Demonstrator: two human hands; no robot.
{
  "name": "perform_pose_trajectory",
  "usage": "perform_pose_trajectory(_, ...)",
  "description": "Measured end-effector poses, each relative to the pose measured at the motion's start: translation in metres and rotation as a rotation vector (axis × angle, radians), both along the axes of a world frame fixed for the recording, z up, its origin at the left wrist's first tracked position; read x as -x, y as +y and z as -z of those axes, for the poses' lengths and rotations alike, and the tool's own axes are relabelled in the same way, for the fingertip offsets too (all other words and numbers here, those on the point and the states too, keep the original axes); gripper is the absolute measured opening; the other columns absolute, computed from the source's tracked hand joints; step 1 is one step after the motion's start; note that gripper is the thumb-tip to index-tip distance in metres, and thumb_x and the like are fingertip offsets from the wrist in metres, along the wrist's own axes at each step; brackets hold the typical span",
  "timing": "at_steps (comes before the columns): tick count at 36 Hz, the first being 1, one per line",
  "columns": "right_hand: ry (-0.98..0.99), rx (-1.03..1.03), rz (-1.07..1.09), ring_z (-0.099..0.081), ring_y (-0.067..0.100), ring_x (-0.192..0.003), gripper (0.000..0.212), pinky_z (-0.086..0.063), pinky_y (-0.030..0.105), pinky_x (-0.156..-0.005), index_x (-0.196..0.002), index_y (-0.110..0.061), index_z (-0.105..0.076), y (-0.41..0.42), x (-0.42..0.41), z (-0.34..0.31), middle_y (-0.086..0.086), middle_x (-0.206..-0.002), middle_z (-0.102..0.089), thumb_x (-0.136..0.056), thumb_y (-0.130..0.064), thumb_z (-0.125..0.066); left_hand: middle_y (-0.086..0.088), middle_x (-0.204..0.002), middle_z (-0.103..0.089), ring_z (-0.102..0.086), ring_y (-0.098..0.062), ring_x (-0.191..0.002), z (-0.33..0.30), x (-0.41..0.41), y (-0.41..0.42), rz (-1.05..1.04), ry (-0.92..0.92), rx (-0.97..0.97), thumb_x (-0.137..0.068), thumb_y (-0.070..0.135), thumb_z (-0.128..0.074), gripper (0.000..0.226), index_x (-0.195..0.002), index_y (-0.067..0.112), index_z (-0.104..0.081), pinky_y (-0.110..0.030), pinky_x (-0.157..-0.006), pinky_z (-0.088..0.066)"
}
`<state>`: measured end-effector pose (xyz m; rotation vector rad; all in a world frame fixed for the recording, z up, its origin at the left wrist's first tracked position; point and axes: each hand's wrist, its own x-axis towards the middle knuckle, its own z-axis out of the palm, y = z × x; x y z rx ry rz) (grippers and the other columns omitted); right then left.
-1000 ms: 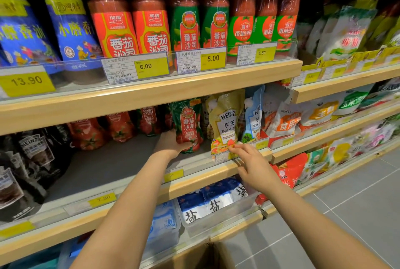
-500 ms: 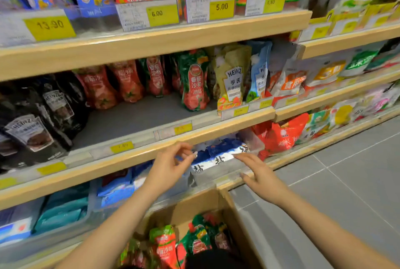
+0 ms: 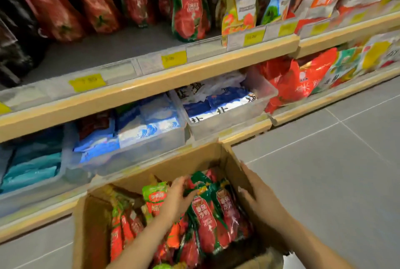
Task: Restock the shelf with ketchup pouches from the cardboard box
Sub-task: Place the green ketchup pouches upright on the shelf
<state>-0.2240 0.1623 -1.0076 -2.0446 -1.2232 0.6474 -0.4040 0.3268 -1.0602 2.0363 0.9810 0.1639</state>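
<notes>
The open cardboard box (image 3: 201, 160) sits on the floor below me, packed with several red-and-green ketchup pouches (image 3: 205, 221). My left hand (image 3: 176, 201) is down inside the box, its fingers spread over the pouch tops and touching them, with none lifted. Over the box's right wall lies my right hand (image 3: 260, 200), fingers apart and reaching just inside. On the wooden shelf (image 3: 194, 74) above, one matching ketchup pouch (image 3: 188, 2) stands upright at the front, with a bare grey stretch to its left.
Red pouches (image 3: 65, 9) and dark pouches stand further left on that shelf, Heinz pouches (image 3: 242, 0) to the right. Clear bins of blue-and-white salt bags (image 3: 218, 108) fill the shelf below. Grey floor tiles (image 3: 324, 171) spread to the right of the box.
My view has dropped from the shelves to the box. Both hands came down from the shelf edge: the left went into the box onto the pouches, the right onto its right wall.
</notes>
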Motion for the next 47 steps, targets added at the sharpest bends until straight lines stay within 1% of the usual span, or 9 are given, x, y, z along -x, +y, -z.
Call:
perform_pose_trajectory(6, -0.041, -0.004, 0.007, -0.03, -0.011, -0.119, 0.065, -0.023, 0.01, -0.1, -0.131, -0.054, -0.008, 0.0, 0.001, 0.011, -0.028, -0.133, -0.029, -0.092, -0.026, -0.051, -0.011, -0.132, -0.051, -0.05, -0.026, -0.121, 0.027, -0.013, -0.011, -0.136, 0.052, 0.032, -0.087, 0.021, -0.065, 0.062, -0.139, 0.003, -0.036, -0.038, -0.101, -0.041)
perform_pose_trajectory(10, -0.059, 0.008, -0.015, -0.03, -0.009, -0.119, 0.067, -0.028, 0.018, -0.102, -0.132, -0.055, -0.004, 0.001, 0.003, 0.015, -0.029, -0.13, -0.031, -0.092, -0.029, -0.051, 0.006, -0.076, -0.064, -0.058, -0.014, -0.072, 0.03, -0.023, -0.011, -0.254, 0.032, 0.093, -0.083, 0.023, -0.069, 0.029, -0.107, 0.009, -0.06, -0.025, -0.061, -0.039)
perform_pose_trajectory(12, -0.065, -0.009, -0.02, -0.028, -0.017, -0.118, 0.069, -0.027, 0.012, -0.1, -0.131, -0.059, -0.003, 0.002, 0.002, 0.016, -0.039, -0.131, -0.026, -0.092, -0.028, -0.051, 0.011, -0.065, -0.061, -0.057, -0.01, -0.066, 0.035, -0.026, -0.012, -0.201, 0.032, 0.071, -0.081, 0.023, -0.071, 0.015, -0.084, 0.009, -0.07, -0.023, -0.062, -0.037)
perform_pose_trajectory(16, -0.035, -0.049, -0.033, -0.017, -0.039, -0.109, 0.075, -0.014, -0.016, -0.082, -0.125, -0.07, -0.003, 0.003, 0.0, 0.015, -0.064, -0.117, -0.015, -0.092, -0.022, -0.051, -0.001, -0.102, -0.069, -0.059, -0.017, -0.1, 0.048, -0.031, -0.015, -0.083, 0.147, 0.006, -0.08, 0.034, -0.071, 0.026, -0.095, 0.013, -0.071, -0.033, -0.091, -0.045)
perform_pose_trajectory(23, -0.023, -0.017, -0.012, -0.022, -0.028, -0.112, 0.073, -0.018, 0.002, -0.095, -0.125, -0.066, -0.003, 0.002, 0.0, 0.017, -0.052, -0.122, -0.015, -0.092, -0.022, -0.05, -0.002, -0.11, -0.059, -0.051, -0.021, -0.108, 0.057, -0.034, -0.017, 0.07, 0.34, -0.141, -0.081, 0.048, -0.064, 0.037, -0.1, 0.016, -0.064, -0.033, -0.091, -0.042)
perform_pose_trajectory(30, 0.037, -0.008, -0.012, -0.028, -0.031, -0.109, 0.073, -0.025, -0.003, -0.089, -0.124, -0.069, -0.009, 0.002, -0.004, 0.018, -0.055, -0.119, -0.021, -0.091, -0.02, -0.052, 0.004, -0.069, -0.048, -0.046, -0.011, -0.069, 0.051, -0.019, -0.014, 0.04, 0.091, 0.02, -0.083, 0.021, -0.069, 0.04, -0.06, 0.019, -0.036, -0.026, -0.063, -0.037)
perform_pose_trajectory(35, 0.109, 0.012, 0.012, -0.04, -0.014, -0.109, 0.066, -0.036, 0.015, -0.088, -0.129, -0.064, -0.015, 0.003, 0.0, 0.012, -0.038, -0.124, -0.035, -0.089, -0.032, -0.055, 0.001, -0.062, -0.05, -0.046, -0.012, -0.059, 0.027, -0.012, -0.014, -0.01, 0.042, 0.144, -0.08, 0.022, -0.072, 0.036, -0.062, 0.018, -0.041, -0.026, -0.056, -0.038)
perform_pose_trajectory(39, 0.113, -0.012, 0.014, -0.041, -0.023, -0.1, 0.056, -0.033, 0.001, -0.077, -0.118, -0.07, -0.022, 0.0, 0.003, -0.005, -0.048, -0.115, -0.033, -0.082, -0.048, -0.058, 0.005, -0.065, -0.058, -0.055, -0.004, -0.057, -0.007, -0.016, -0.028, -0.001, -0.071, 0.131, -0.079, 0.022, -0.073, 0.031, -0.075, 0.023, -0.042, -0.014, -0.051, -0.042)
perform_pose_trajectory(47, 0.136, 0.009, -0.097, -0.049, 0.0, -0.114, 0.042, -0.036, 0.006, -0.089, -0.124, -0.023, -0.057, 0.017, 0.003, -0.057, -0.005, -0.127, -0.057, -0.084, -0.035, -0.062, 0.001, -0.061, -0.067, -0.066, -0.001, -0.065, -0.074, -0.024, -0.047, 0.099, -0.292, 0.015, -0.079, 0.02, -0.073, 0.041, -0.083, 0.028, -0.034, -0.018, -0.058, -0.048)
